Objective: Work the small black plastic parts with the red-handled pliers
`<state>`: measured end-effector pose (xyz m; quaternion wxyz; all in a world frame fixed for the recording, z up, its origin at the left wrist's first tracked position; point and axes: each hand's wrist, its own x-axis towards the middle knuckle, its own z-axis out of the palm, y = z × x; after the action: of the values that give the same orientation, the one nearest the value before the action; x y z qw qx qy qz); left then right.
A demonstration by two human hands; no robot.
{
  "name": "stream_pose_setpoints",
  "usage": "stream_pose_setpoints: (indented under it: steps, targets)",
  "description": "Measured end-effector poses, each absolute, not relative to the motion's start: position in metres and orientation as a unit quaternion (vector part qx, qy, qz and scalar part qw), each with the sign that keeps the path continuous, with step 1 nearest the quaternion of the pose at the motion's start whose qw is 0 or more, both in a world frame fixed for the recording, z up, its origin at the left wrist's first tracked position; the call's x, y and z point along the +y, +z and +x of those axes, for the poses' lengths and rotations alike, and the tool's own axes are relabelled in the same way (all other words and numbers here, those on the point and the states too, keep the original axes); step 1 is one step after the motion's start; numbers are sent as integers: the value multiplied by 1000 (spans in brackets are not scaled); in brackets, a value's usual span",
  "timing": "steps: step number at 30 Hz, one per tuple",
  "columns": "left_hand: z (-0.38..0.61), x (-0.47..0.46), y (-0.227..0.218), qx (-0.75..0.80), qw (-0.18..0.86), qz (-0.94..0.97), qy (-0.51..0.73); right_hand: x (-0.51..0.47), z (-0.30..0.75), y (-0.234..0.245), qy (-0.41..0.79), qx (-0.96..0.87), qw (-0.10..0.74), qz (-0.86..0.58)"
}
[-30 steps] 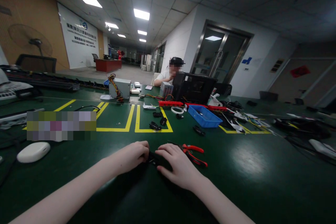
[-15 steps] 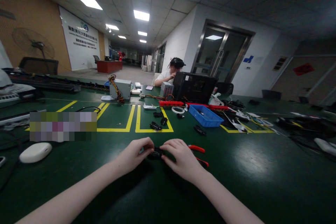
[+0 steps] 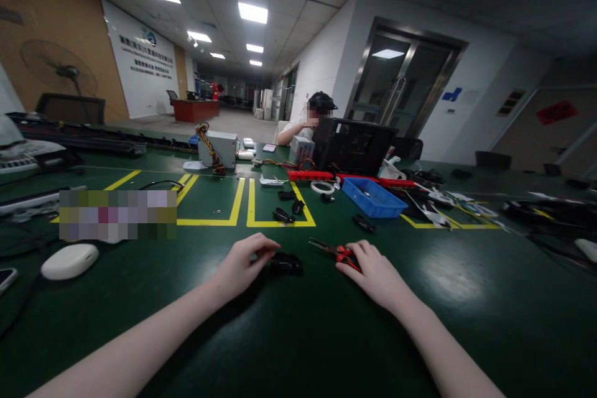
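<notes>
Tabletop: dark green, glossy, lit by a pale reflection off to my right.
Left hand: fingers curved toward my thumb at the left end of the black part; cannot tell whether they pinch it or only rest against it.
Right hand: fingers and thumb pressed together on the pliers' handles.
Black part: small, oblong, dark plastic-looking piece, lying on the tabletop between my two hands; fine detail too dark to read.
Pliers: red-handled metal pliers, nose pointing left and away from me, just beyond the black part's right end.
White case: rounded, smooth, palm-shaped object, well to my left.
Yellow tape: flat strips marking box outlines; three small black pieces sit within the middle outline, a fourth piece outside it to the right.
Blue tray: shallow rectangular plastic container, beyond the fourth piece.
Metal box: silver-grey block with multicoloured wires, far side, left of centre.
Co-worker: seated person in a white top and black cap, partly behind a large black case, one hand raised.
</notes>
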<state>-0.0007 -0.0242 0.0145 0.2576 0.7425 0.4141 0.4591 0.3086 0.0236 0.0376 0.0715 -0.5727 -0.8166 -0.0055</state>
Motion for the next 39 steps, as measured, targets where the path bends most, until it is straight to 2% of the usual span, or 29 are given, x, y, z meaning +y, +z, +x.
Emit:
stream_pose_setpoints:
  steps: [4, 8, 11, 27, 35, 39]
  targets:
    - [-1, -26, 21, 423, 263, 747, 440, 23, 302, 39, -34, -840, 124, -528]
    - [0, -24, 22, 454, 301, 717, 436, 10, 286, 48, -14, -870, 201, -450]
    - [3, -24, 22, 451, 335, 701, 440, 1, 275, 51, -26, -892, 227, -391]
    - [4, -23, 22, 422, 402, 682, 442, -8, 264, 52, -6, -908, 230, -351]
    - [1, -22, 20, 431, 310, 721, 445, -4, 278, 60, 24, -905, 220, -362]
    - [3, -24, 19, 430, 298, 756, 394, -3, 282, 61, 32, -903, 210, -374]
